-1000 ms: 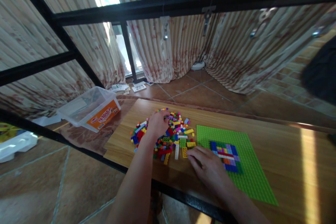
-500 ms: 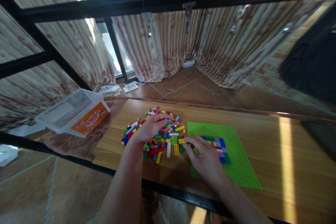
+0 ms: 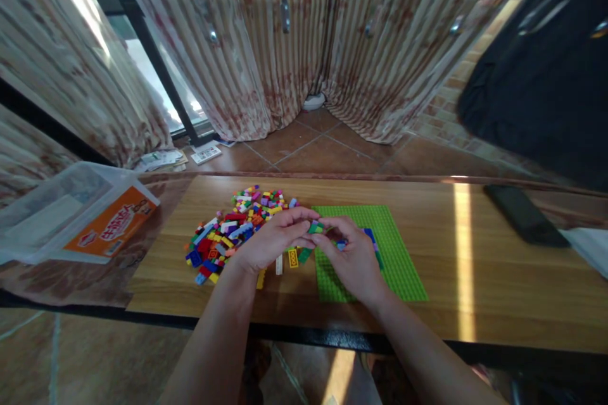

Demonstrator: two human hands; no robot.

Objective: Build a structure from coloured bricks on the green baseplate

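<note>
My left hand (image 3: 274, 239) and my right hand (image 3: 354, 261) meet above the left edge of the green baseplate (image 3: 399, 272). Between their fingertips is a small green toy brick (image 3: 315, 226), pinched from both sides. Partly hidden behind my right hand, a built patch of blue and purple bricks (image 3: 370, 235) sits on the baseplate. To the left, a pile of loose, many-coloured bricks (image 3: 228, 228) spreads beyond my left hand. A yellow brick (image 3: 293, 258) and a white brick (image 3: 279, 264) lie just below the hands.
A clear plastic box (image 3: 109, 228) with an orange label stands at the left. On the wooden tabletop (image 3: 427, 221), a dark phone-like slab (image 3: 525, 215) lies at the right, beside something white (image 3: 589, 247). Striped curtains (image 3: 285, 63) hang behind the table.
My hands have come together, the right moving off the pile's edge to meet the left, and a green brick now shows between them. The camera view has turned to the right.
</note>
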